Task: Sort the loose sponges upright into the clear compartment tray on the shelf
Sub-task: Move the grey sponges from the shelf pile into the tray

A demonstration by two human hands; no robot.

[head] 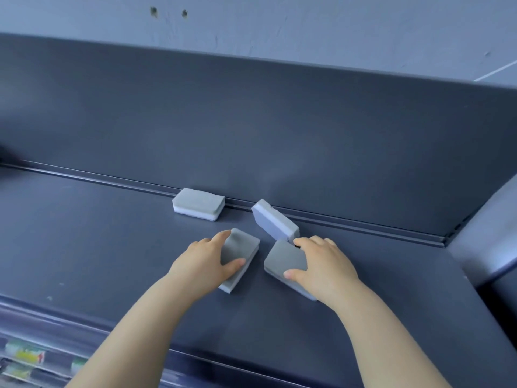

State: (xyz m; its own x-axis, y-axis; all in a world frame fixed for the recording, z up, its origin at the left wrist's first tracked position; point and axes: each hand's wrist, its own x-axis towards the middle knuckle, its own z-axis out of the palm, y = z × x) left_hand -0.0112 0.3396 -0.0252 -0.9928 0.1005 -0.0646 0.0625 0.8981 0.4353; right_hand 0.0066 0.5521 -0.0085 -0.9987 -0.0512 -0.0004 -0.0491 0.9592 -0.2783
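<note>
Wall [279, 23]: pale, scuffed, with two small dark holes near the top.

Back panel [251, 130]: dark blue-grey, smooth and matt. It meets the shelf at a narrow rail [112, 179].

Shelf [84, 242]: same dark finish, flat, with a few light flecks at the near left. It carries all the sponges. Below its front edge at lower left are green-and-yellow items [25, 357], too blurred to identify.

Hands: two, bare.
- Left hand [204, 264]: fingers [223, 235] curled over the far edge of the left sponge [242, 247], thumb laid on its top face. It is clamped on that sponge.
- Right hand [321, 264]: fingers [306, 242] hooked over the far edge of the right sponge [282, 257], thumb at the near edge. It is clamped on that sponge.

Sponges: four counted. All are rectangular blocks with rounded corners, in two layers, a grey scouring face bonded to white foam.
- Left and right sponges: grey face up, mid-shelf, set at an angle to each other and apart.
- Back sponge [199, 202]: lies flat, grey face up with the white layer beneath, just before the rail and untouched.
- Tilted sponge [274, 221]: white face showing, far end near the rail, near end just beside the right sponge. Contact between those two cannot be determined.
</note>
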